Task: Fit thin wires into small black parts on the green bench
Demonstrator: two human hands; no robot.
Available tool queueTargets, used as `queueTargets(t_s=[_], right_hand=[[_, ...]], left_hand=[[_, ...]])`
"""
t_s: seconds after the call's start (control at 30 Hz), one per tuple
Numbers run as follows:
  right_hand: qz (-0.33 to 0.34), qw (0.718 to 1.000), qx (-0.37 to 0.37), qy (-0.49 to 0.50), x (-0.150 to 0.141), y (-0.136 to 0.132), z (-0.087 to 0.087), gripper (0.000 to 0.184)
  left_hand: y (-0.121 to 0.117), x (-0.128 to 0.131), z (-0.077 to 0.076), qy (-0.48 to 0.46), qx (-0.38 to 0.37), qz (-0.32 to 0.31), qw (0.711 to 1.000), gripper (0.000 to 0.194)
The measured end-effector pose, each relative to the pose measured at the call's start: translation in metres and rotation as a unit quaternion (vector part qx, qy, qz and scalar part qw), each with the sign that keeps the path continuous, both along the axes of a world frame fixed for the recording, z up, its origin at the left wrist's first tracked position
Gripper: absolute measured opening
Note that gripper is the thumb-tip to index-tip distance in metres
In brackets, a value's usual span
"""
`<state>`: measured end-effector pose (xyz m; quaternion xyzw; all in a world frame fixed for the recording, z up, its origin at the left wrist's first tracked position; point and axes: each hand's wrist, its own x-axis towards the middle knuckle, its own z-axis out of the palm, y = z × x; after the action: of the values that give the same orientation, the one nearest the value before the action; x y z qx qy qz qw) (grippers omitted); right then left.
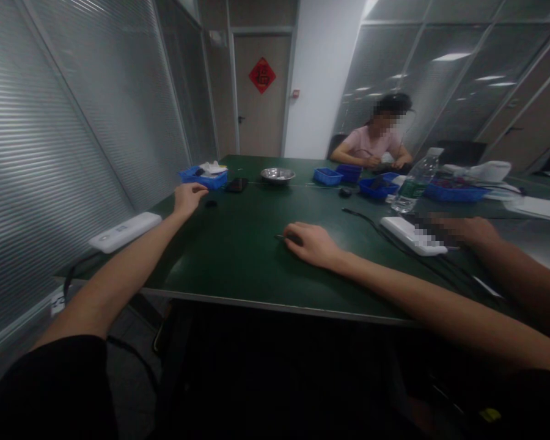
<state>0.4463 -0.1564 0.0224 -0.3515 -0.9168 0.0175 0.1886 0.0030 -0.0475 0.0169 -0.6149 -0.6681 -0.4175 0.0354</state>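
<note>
My left hand (189,197) reaches far out over the green table (238,256), its fingers loosely curled with nothing visible in them. A small black object (211,203) lies just to its right, and a blue bin (205,177) with white paper in it stands just beyond. My right hand (312,244) rests palm down near the table's middle. Its fingers are curled over a small dark part (285,237) that pokes out at the fingertips.
Another person's arm (508,269) lies along the right side, by a white power strip (412,235) with black cables. Further back are a water bottle (415,183), a metal bowl (277,175), a black phone (237,184), several blue bins and a seated person (374,142). A white device (124,231) sits at the left edge.
</note>
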Motion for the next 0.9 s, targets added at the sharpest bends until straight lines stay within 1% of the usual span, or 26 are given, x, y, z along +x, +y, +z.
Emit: queueTargets(t_s=[0.07,0.17,0.23,0.37,0.53,0.77,0.9], right_hand=[[-0.001,1.0,-0.001,-0.001,0.0,0.0,0.0,0.02],[-0.005,1.0,-0.001,-0.002,0.0,0.0,0.0,0.02],[-0.005,1.0,0.001,-0.003,0.0,-0.001,0.0,0.02],[-0.004,1.0,0.002,-0.007,0.0,0.0,0.001,0.02],[0.0,1.0,0.002,-0.004,0.0,0.001,0.0,0.02],[-0.002,1.0,0.002,-0.002,0.0,0.0,0.0,0.02],[-0.002,1.0,0.002,-0.001,0.0,-0.001,0.001,0.02]], left_hand=[[0.002,-0.001,-0.001,-0.007,-0.003,0.002,1.0,0.027],[0.005,0.0,-0.003,-0.022,-0.038,0.002,0.999,0.028],[0.007,0.002,-0.004,-0.033,-0.06,0.002,0.998,0.029],[0.005,0.01,-0.005,-0.039,-0.077,-0.002,0.996,0.025],[0.0,0.016,-0.006,-0.063,-0.115,0.028,0.991,0.028],[0.004,0.009,-0.01,-0.091,-0.122,0.037,0.988,0.028],[0.007,0.004,-0.011,-0.103,-0.138,0.027,0.985,0.03]])
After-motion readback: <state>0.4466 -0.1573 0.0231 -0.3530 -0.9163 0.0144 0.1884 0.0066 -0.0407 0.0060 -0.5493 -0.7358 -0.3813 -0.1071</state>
